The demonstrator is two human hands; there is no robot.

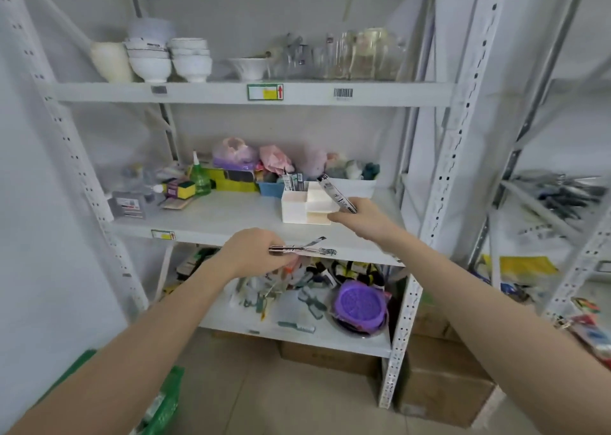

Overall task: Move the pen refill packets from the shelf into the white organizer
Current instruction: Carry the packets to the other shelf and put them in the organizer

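Note:
The white organizer (299,208) stands on the middle shelf (215,214), right of centre. Several pen refill packets (292,181) stand upright in its rear compartment. My right hand (358,216) is just right of the organizer and grips one refill packet (334,192), which slants up and left over the organizer's top. My left hand (254,252) is in front of the shelf's front edge, lower down, and holds a small bunch of refill packets (305,249) lying roughly level and pointing right.
A green bottle (200,178), sponges and boxes crowd the middle shelf's left and back, with a white bin (355,186) behind the organizer. Bowls and glass jars fill the top shelf. A purple lid (360,304) and clutter lie on the lower shelf. Metal uprights flank both sides.

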